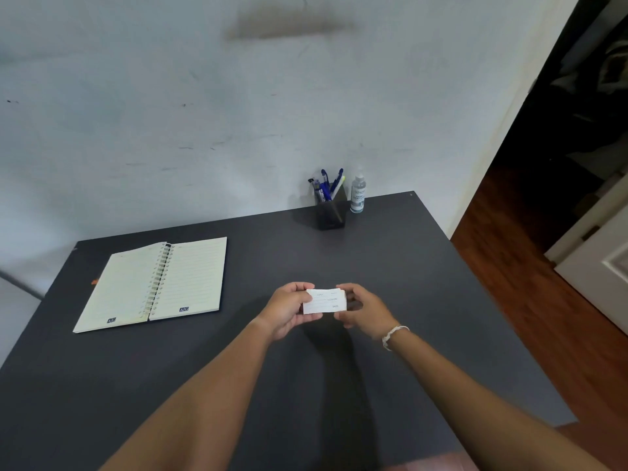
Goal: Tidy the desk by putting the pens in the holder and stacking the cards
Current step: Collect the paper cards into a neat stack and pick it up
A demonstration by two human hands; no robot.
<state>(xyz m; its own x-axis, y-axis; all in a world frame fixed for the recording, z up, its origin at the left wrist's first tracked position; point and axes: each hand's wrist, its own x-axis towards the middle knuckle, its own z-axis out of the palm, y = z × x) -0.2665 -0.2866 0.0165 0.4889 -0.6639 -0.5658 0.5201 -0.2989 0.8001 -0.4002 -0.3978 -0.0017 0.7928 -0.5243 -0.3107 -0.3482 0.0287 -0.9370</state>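
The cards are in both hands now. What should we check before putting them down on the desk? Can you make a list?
1. Both hands holding the cards: ok. The left hand pinches one end and the right hand the other.
2. Card edges lined up: not ok. A few edges stick out at the right end.
3. No cards left lying on the desk: ok, none in view.
4. Pens in the holder: ok. They stand in it, and no loose pen shows.
5. Free spot to put the stack: ok. The desk under the hands is bare, with the notebook off to the left.
6. Bottle out of the way: ok, at the back beside the holder.
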